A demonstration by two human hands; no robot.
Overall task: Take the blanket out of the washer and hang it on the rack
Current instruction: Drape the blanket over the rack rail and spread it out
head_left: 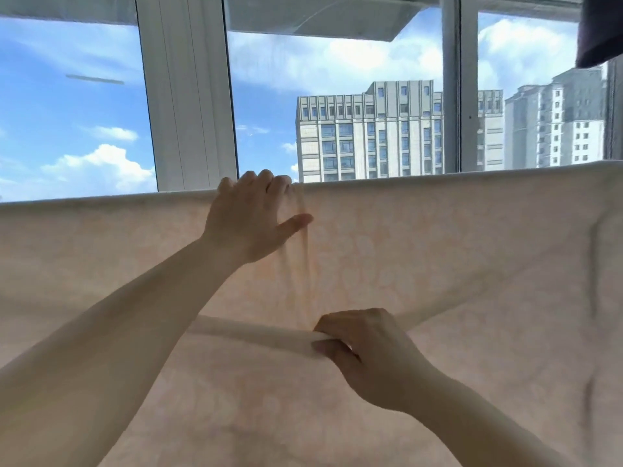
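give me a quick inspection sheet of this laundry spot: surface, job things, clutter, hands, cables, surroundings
surface: no table or floor in view; the cloth fills the lower frame
job's things: pale peach patterned blanket draped over a horizontal line, presumably the rack bar, which is hidden under its top fold; creases run down from the top edge
clutter: dark cloth item hanging at top right
hands: left hand hooked over the top fold, thumb out; right hand pinches a lower fold of the blanket
cables: nothing seen
surroundings: white-framed window, blue sky with clouds, grey high-rise buildings outside
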